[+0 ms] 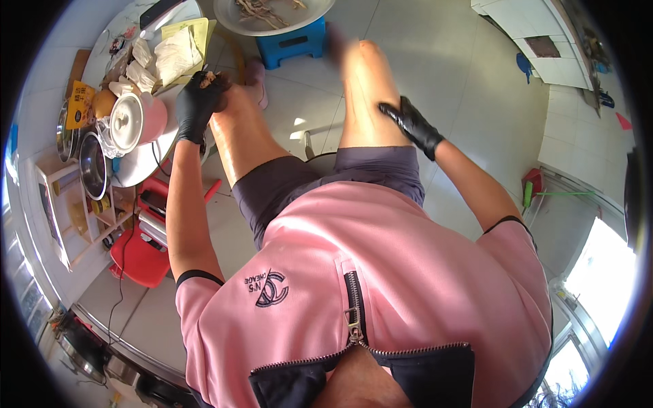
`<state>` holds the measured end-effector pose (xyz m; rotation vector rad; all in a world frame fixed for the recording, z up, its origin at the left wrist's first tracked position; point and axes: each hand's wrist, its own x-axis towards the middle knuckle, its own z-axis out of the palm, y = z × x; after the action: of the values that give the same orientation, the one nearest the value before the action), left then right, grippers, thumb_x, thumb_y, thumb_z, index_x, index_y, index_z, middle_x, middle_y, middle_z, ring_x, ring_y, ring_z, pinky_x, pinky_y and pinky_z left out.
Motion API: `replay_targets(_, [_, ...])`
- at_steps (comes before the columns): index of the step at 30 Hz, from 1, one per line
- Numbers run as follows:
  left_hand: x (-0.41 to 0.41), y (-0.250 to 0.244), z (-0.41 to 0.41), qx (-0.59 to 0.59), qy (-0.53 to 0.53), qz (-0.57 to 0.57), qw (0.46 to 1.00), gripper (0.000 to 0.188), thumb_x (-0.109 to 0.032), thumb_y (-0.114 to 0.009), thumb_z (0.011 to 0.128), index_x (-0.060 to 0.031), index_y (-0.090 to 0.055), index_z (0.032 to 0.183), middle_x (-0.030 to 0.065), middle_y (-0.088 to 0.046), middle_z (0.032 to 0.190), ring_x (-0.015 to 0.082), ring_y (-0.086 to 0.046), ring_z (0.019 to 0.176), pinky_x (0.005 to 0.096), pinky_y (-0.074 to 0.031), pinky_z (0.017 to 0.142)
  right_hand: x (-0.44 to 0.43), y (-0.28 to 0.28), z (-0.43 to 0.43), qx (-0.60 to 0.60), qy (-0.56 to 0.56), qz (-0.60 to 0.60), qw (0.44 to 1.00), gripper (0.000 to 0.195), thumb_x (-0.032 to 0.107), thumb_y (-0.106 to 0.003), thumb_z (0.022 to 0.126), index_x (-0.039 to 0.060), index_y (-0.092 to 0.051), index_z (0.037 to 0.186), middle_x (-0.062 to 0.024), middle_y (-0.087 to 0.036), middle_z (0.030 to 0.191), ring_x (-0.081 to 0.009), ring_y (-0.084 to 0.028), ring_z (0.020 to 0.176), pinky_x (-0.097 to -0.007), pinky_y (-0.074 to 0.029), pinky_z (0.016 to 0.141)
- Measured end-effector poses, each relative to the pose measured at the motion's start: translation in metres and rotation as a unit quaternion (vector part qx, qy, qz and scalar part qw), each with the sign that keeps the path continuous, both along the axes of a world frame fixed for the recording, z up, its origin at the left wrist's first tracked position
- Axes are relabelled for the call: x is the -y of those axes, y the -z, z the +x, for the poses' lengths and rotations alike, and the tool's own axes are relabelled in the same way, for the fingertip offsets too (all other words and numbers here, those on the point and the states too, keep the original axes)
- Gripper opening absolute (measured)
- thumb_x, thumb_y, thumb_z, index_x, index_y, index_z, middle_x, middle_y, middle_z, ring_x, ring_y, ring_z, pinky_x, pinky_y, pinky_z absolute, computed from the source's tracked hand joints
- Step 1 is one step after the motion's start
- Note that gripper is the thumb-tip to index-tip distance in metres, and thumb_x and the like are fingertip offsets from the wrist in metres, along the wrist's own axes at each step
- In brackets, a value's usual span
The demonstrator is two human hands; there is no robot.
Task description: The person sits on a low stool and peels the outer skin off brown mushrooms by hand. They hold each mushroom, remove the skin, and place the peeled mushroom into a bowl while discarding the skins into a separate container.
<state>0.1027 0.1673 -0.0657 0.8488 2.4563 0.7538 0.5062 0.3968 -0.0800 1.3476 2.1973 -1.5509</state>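
My left hand (193, 109), in a black glove, is beside my left knee at the table edge. Its fingers are closed around a small, rough brown piece (208, 79), mostly hidden by the glove, so I cannot tell what it is. My right hand (414, 125), gloved in shiny black, lies against the outer side of my right thigh (370, 112). It holds nothing, and its thumb and fingers are apart. Ahead of my knees, a wide metal basin (245, 26) with brown, root-like strips (262, 14) rests on a blue plastic stool (293, 43).
On the round table at left stand a pink lidded pot (153, 120), white crumpled paper (177, 55), a yellow packet (80, 104) and a dark metal bowl (93, 166). Below is a red plastic stool (140, 257). A black cord (121, 275) trails down to the floor.
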Motion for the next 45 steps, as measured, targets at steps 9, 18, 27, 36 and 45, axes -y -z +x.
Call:
replay_targets(9, [-0.016, -0.013, 0.008, 0.002, 0.028, -0.011, 1.0, 0.04, -0.048, -0.073, 0.08, -0.0128, -0.071, 0.099, 0.0133, -0.072, 0.092, 0.0334, -0.069, 0.087, 0.0414, -0.051, 0.075, -0.068, 0.037, -0.083, -0.008, 0.06, 0.003, 0.998, 0.092, 0.061, -0.069, 0.083, -0.0059, -0.044, 0.141, -0.0212, -0.056, 0.132, -0.0297, -0.057, 0.121, -0.0387, -0.046, 0.102])
replay_targets(18, [-0.016, 0.001, 0.002, -0.055, 0.02, -0.056, 0.997, 0.043, -0.051, -0.07, 0.082, -0.0149, -0.07, 0.105, 0.0159, -0.072, 0.094, 0.0363, -0.068, 0.09, 0.044, -0.051, 0.077, -0.042, 0.023, -0.054, -0.034, 0.085, -0.054, 0.994, 0.106, 0.068, -0.07, 0.078, -0.0093, -0.037, 0.142, -0.0263, -0.054, 0.135, -0.0312, -0.056, 0.123, -0.0371, -0.045, 0.104])
replay_targets(27, [0.006, -0.004, 0.006, -0.095, 0.074, -0.004, 0.993, 0.032, -0.039, -0.056, 0.094, -0.0089, -0.067, 0.096, 0.0175, -0.07, 0.095, 0.0385, -0.066, 0.089, 0.0448, -0.051, 0.073, 0.012, -0.002, 0.021, 0.044, -0.076, 0.01, 0.996, 0.1, 0.067, -0.074, 0.074, -0.0127, -0.046, 0.127, -0.029, -0.061, 0.116, -0.0334, -0.062, 0.112, -0.0389, -0.048, 0.097])
replay_targets(36, [0.005, -0.006, 0.014, -0.058, 0.052, 0.034, 0.996, 0.02, -0.024, -0.06, 0.095, -0.0058, -0.067, 0.098, 0.011, -0.07, 0.09, 0.0257, -0.068, 0.081, 0.0348, -0.051, 0.072, -0.065, 0.025, -0.06, -0.108, 0.078, -0.345, 0.929, 0.082, 0.05, -0.08, 0.076, -0.0052, -0.057, 0.131, -0.0192, -0.063, 0.125, -0.0237, -0.061, 0.115, -0.0349, -0.046, 0.103])
replay_targets(45, [0.001, -0.007, 0.012, -0.091, 0.058, 0.02, 0.994, 0.025, -0.034, -0.061, 0.095, -0.0099, -0.068, 0.099, 0.012, -0.071, 0.087, 0.0306, -0.069, 0.08, 0.0374, -0.052, 0.07, -0.089, 0.078, -0.091, -0.217, 0.285, -0.399, 0.844, 0.069, 0.055, -0.056, 0.094, 0.0083, -0.048, 0.144, -0.0125, -0.054, 0.141, -0.0204, -0.05, 0.13, -0.0325, -0.037, 0.11])
